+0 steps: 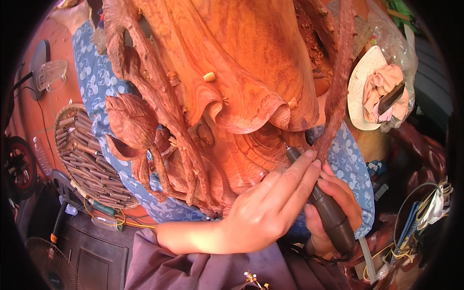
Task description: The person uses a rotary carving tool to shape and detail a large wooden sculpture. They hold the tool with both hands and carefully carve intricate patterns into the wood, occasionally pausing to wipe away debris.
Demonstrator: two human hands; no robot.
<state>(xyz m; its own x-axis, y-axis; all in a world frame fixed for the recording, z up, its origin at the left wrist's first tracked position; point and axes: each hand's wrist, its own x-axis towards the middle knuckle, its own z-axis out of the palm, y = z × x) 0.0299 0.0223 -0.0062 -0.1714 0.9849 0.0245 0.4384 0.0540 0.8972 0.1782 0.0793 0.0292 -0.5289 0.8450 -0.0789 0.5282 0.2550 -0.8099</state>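
A large reddish-orange wood carving [241, 63] with flowing folds fills the middle, with a carved bud [133, 121] and knobbly stems at its left. At its near edge, a dark handheld rotary carving tool [331, 220] points up and left, its thin tip inside a hollow under the folds. My right hand [340, 195] wraps round the tool's body from the right. My left hand [268, 205] reaches across from the left, long fingers pressed together over the tool's front part; its thumb is hidden. Small wood chips, one a pale chip [209, 77], lie on the carving.
Blue patterned cloth [96, 72] lies under the carving. At left stands a wicker basket [72, 176] of brown-handled tools, near a plastic bottle [42, 157] and a fan [53, 263]. A pale hat [357, 92] holding peach fabric [379, 84] lies at right, above cords and bundled items [415, 227].
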